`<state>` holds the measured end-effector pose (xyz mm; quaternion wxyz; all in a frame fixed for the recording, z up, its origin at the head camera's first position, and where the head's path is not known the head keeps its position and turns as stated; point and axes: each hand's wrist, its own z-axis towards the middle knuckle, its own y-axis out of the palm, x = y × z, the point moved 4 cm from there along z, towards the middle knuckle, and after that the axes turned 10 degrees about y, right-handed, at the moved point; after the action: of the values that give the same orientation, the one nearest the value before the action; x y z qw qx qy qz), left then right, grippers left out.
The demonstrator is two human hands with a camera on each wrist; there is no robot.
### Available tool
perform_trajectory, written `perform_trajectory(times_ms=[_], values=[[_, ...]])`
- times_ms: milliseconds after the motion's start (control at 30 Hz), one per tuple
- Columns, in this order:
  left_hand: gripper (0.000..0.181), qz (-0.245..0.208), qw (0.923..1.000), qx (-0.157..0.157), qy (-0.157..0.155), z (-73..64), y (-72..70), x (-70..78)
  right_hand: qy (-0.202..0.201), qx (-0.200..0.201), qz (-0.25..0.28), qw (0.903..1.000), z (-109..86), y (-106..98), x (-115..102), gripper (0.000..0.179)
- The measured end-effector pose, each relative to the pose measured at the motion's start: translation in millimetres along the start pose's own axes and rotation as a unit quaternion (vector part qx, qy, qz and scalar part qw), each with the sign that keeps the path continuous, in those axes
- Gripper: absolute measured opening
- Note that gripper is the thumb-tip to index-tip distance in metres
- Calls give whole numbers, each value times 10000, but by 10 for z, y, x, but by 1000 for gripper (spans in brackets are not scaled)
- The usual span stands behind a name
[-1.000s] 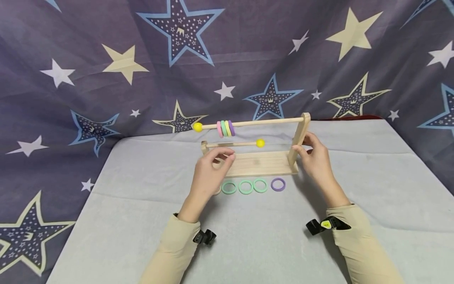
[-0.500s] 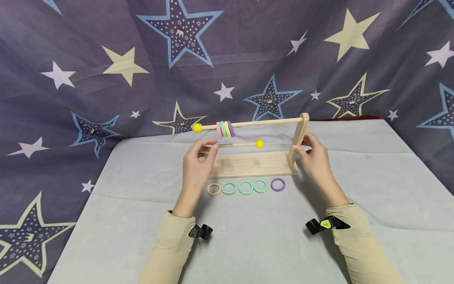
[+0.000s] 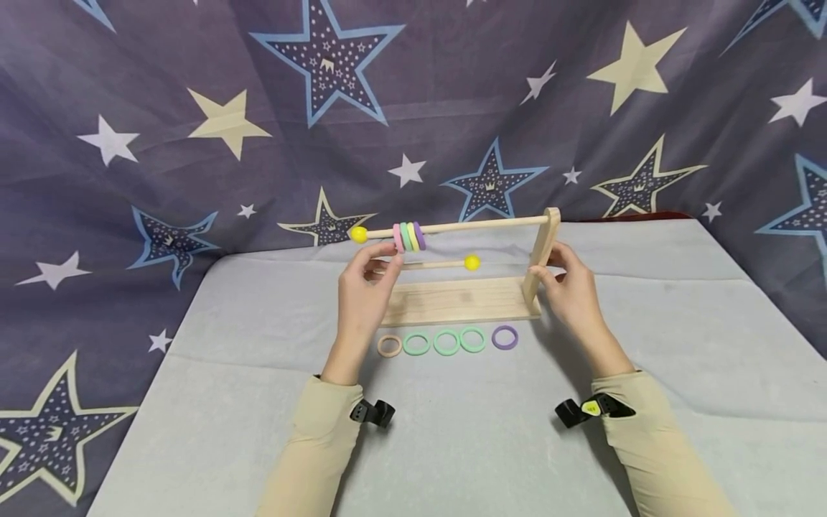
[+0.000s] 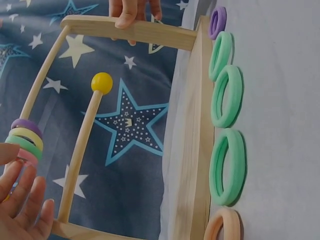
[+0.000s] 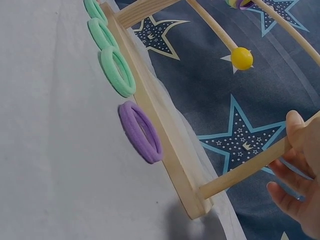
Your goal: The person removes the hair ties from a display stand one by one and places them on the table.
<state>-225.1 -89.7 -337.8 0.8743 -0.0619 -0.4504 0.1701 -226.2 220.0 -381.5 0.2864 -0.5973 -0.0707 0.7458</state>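
A wooden rack [image 3: 461,300] has a flat base, two uprights and two rods tipped with yellow balls [image 3: 472,263]. On the upper rod hang a pink hair tie [image 4: 27,156], a green one [image 4: 29,146], a yellow one [image 4: 27,135] and a purple one [image 3: 419,235]. My left hand [image 3: 365,294] has its thumb and a fingertip at the pink hair tie, pinching its edge; the other fingers are spread. My right hand [image 3: 573,287] grips the taller right upright [image 5: 245,170] between thumb and fingers. The left upright is mostly hidden behind my left hand in the head view.
In front of the base, a row of hair ties lies on the grey-white cloth [image 3: 452,431]: a peach one [image 3: 390,346], several green ones [image 3: 416,344] and a purple one [image 3: 505,337]. A dark star-patterned curtain [image 3: 413,108] hangs behind the table.
My left hand has moved left from over the base, uncovering the peach hair tie, then up and slightly right to the pink hair tie. My right hand stays on the upright.
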Motion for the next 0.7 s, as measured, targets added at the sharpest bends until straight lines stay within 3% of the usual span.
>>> perform_trajectory(times_ms=[300,700], values=[[24,293,9994,108,-163,23,45,-1,51,-36,34,10000,-4,13,3,44],[18,613,9980,123,136,52,63,25,-70,5,22,10000,-9,5,5,42]])
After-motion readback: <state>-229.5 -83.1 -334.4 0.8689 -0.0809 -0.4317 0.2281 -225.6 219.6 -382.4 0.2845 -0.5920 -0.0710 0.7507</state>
